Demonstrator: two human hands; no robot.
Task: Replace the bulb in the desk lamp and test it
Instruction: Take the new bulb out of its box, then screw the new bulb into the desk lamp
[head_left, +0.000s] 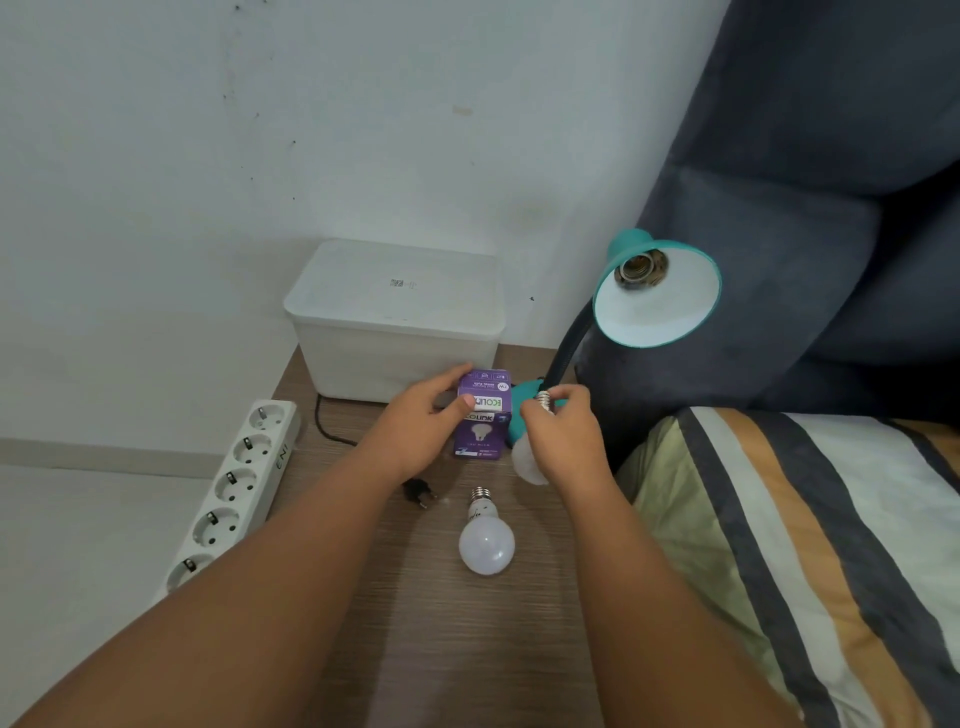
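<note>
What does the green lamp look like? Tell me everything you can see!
The desk lamp has a shiny teal cone shade, white inside, tilted toward the camera. Its metal socket is empty: no bulb is screwed in. A black bendy neck curves down to a teal base, which sits on the wooden table beside a white plastic box. The base is partly hidden behind the purple bulb carton and the right hand, which holds a bulb. The lamp is unlit.

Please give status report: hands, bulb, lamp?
Left hand on purple bulb box. Right hand holds bulb. Second bulb on table; lamp socket empty. Nothing blocking.
</note>
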